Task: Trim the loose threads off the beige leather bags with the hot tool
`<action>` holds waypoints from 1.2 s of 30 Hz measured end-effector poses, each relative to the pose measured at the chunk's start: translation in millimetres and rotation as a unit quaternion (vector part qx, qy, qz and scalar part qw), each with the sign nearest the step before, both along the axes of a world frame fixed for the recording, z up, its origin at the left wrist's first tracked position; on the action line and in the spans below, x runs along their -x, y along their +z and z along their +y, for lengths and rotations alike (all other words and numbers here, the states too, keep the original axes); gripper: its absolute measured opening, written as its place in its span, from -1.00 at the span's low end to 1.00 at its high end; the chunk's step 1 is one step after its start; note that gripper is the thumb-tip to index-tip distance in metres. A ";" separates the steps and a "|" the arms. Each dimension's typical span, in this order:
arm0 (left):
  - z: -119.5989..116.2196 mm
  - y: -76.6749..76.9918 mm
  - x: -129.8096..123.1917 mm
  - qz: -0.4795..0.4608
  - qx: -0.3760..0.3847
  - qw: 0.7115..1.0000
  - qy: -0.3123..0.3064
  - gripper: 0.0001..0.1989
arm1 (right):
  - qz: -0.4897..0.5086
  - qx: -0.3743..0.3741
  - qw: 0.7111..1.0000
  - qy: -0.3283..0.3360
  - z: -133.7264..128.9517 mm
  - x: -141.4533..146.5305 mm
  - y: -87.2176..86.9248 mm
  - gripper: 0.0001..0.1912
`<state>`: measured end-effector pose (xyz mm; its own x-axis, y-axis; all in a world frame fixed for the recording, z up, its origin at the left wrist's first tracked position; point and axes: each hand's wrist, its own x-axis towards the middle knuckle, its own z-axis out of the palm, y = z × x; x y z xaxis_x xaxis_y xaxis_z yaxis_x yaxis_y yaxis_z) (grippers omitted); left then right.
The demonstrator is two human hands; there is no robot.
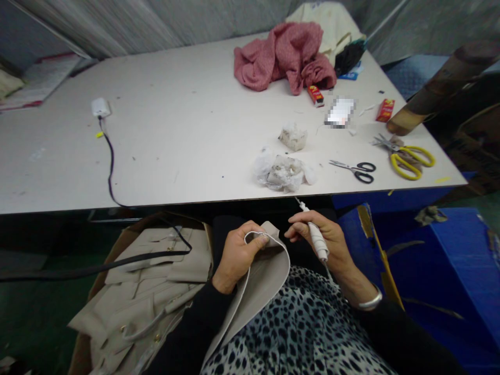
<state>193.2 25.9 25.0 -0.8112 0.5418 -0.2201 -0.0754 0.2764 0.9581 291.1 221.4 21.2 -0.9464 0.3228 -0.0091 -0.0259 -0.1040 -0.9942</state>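
A beige leather-like piece with pale edges lies curved open over my lap. My left hand pinches its upper edge between thumb and fingers. To the right, my right hand holds a white-wrapped tool with a thin metal tip pointing toward the table edge and a cord at its lower end. The thumb and forefinger of that hand reach toward the piece without touching it. Whether a thread lies between those fingertips is too small to tell.
On the white table are black-handled scissors, yellow-handled scissors, crumpled plastic, a pale block and a pink cloth. A box of beige bags stands left, blue bins right. A black cord crosses left.
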 end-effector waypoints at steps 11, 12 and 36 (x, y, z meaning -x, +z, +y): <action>-78.1 25.4 77.7 0.108 -0.074 0.897 0.422 -0.71 | 0.024 -0.055 0.996 -0.066 -11.3 0.5 32.8 -0.82; -88.0 22.6 72.7 0.135 -0.045 0.893 0.427 -0.73 | 0.021 -0.060 0.997 -0.046 -13.4 -0.4 31.7 -0.82; -136.8 21.0 -29.7 0.222 0.076 0.899 0.369 -0.84 | -0.079 -0.398 0.913 0.054 -71.8 31.5 -24.8 -0.66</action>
<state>222.9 -110.9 46.0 -0.9638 -0.1900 0.1872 0.0873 0.4385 0.8945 259.6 149.6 -3.6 -0.9803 0.1915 0.0489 0.0913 0.6585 -0.7471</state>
